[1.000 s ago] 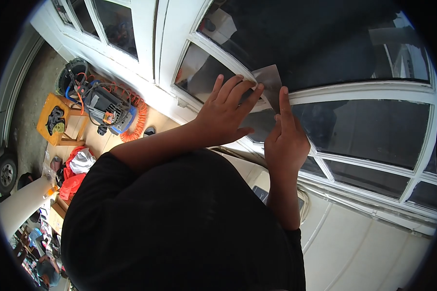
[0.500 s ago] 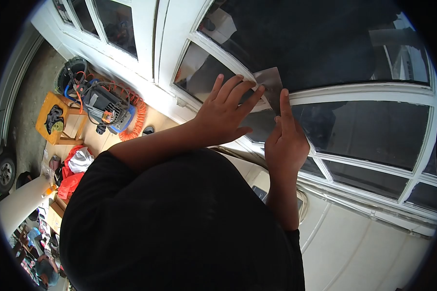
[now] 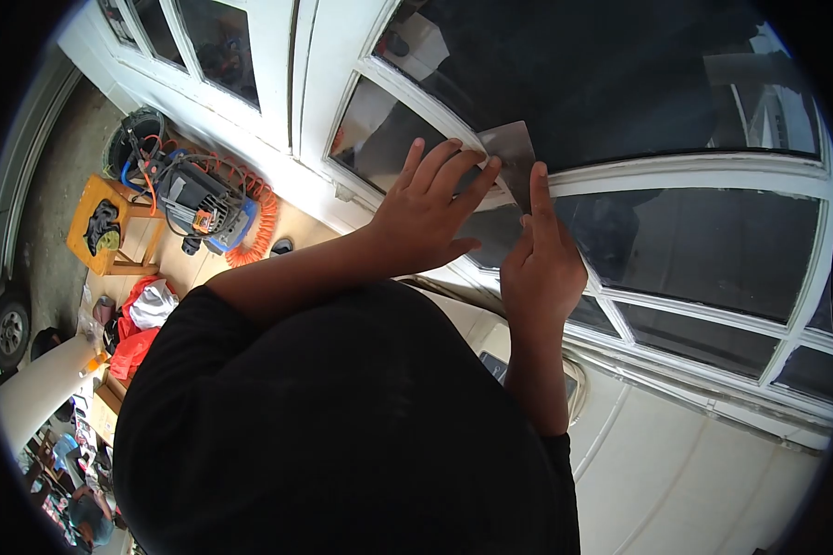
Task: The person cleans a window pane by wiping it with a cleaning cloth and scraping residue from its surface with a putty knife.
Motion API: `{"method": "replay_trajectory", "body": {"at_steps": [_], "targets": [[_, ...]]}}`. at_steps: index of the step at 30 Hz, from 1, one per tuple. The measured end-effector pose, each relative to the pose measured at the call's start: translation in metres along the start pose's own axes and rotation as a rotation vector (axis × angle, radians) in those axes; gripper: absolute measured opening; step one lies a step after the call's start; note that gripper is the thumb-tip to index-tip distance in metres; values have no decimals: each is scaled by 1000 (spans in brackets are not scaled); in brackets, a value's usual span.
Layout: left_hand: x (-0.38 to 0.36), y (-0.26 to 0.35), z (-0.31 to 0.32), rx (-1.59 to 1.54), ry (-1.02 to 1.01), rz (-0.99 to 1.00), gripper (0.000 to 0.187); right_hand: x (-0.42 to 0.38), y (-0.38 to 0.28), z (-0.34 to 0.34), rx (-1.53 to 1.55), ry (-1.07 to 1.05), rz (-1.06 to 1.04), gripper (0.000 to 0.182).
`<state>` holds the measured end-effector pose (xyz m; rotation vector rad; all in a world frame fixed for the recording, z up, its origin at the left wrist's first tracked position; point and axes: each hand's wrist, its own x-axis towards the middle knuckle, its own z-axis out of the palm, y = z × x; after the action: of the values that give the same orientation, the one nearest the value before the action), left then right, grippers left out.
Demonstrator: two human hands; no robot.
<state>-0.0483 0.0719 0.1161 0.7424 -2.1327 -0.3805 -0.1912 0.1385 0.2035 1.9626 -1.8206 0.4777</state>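
Note:
My right hand [image 3: 544, 268] is closed around the handle end of a putty knife [image 3: 511, 153], its index finger stretched along one side of the blade. The handle itself is hidden in the hand. The grey metal blade widens away from the grip and lies against the white window frame [image 3: 435, 113] where bars meet. My left hand [image 3: 426, 205] is open with spread fingers, in front of the frame and a small pane. Its fingertips reach the near edge of the blade.
Dark glass panes [image 3: 620, 83] surround the work spot. At left stand an air compressor [image 3: 217, 217] with a coiled orange hose [image 3: 267, 208], a wooden stool [image 3: 88, 199] with a dark cloth, and a black bucket [image 3: 143, 125]. Red and white bags [image 3: 143, 328] lie below them.
The putty knife blade has shifted slightly up and left along the frame. My right hand has moved with it, and my left hand has barely shifted.

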Motion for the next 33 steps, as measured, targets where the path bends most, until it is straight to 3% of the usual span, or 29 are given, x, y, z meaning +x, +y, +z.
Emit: {"method": "replay_trajectory", "body": {"at_steps": [1,3,12,15,33], "targets": [[0,-1,1,-4,27,-5,93,0,-1,-4,0,1,1,73],[1,0,-3,1,14,1,93,1,-6,-12,25,-118,104,56],[2,-2,-4,16,23,10,93,3,-3,-12,41,-103,124,56],[1,0,-1,7,28,11,92,1,0,-6,31,-54,31,68],[0,-2,-5,-20,23,-6,94,9,3,-2,50,-14,-34,72]]}}
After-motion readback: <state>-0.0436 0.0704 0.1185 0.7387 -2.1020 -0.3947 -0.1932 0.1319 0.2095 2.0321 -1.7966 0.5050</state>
